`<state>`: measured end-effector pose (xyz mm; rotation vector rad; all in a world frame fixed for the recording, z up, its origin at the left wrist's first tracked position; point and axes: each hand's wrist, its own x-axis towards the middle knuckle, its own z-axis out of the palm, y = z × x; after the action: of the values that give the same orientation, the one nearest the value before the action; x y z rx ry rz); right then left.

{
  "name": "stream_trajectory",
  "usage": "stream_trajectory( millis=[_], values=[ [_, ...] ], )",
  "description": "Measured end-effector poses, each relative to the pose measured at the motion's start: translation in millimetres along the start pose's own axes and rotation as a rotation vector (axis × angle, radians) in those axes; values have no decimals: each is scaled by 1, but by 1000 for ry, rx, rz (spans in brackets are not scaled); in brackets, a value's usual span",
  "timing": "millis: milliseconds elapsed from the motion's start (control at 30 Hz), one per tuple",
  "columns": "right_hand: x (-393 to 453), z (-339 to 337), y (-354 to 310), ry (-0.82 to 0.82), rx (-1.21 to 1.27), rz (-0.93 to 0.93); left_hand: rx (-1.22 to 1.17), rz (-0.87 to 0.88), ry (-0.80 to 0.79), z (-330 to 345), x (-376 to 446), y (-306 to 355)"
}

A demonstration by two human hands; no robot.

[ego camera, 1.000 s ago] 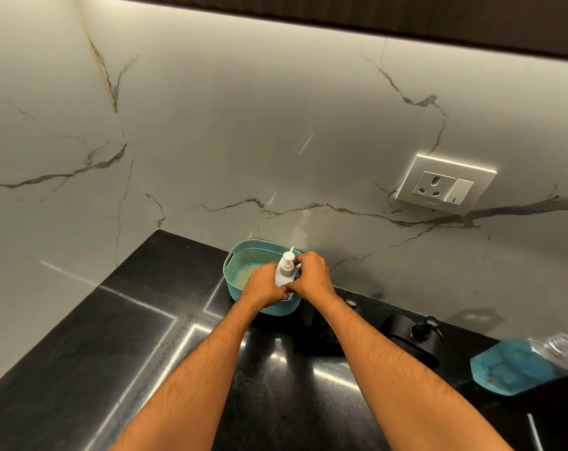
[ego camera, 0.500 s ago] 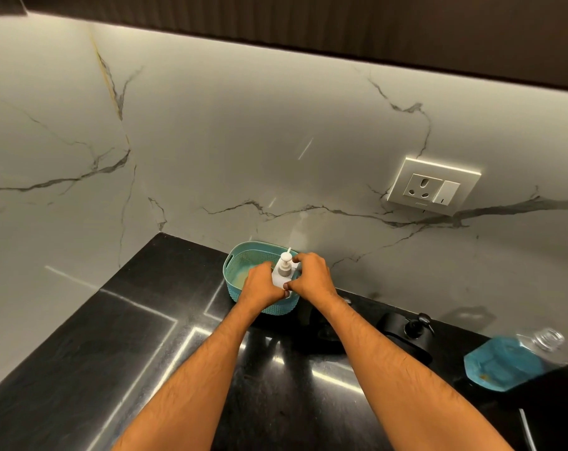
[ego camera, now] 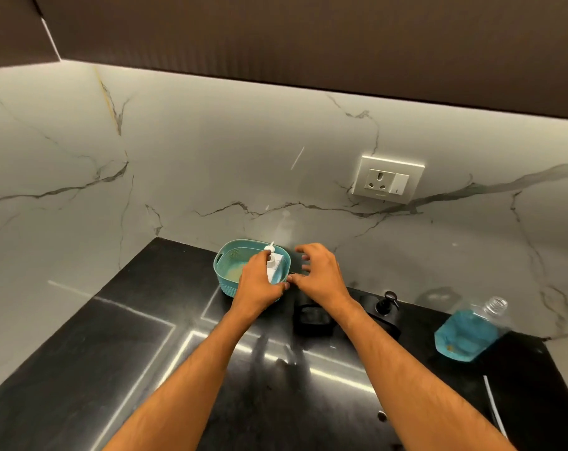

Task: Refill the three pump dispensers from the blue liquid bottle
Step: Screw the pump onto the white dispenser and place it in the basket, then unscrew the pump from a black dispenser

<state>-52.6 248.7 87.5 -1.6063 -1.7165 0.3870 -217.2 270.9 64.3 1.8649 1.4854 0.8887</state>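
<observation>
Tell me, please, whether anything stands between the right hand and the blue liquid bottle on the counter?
Yes. The black pump dispenser stands on the counter between the right hand and the blue liquid bottle. The hand could probably pass above it.

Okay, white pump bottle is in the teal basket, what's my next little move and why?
Probably let go with the left hand, which holds the white dispenser standing in the teal basket. The right hand is open beside it, free to reach a black dispenser on the counter, the blue liquid bottle stands uncapped.
</observation>
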Motion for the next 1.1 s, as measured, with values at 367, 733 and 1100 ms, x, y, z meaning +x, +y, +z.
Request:
stream_trajectory(
  millis=[367,733,1100],
  values=[
    [-96,-65,32,122,19,39,-40,152,-139,52,-61,59],
    [-170,-95,82,221,11,276,4,152,-296,116,-98,80],
    [-167,-97,137,270,48,498,23,105,-337,157,-86,90]
  ],
)
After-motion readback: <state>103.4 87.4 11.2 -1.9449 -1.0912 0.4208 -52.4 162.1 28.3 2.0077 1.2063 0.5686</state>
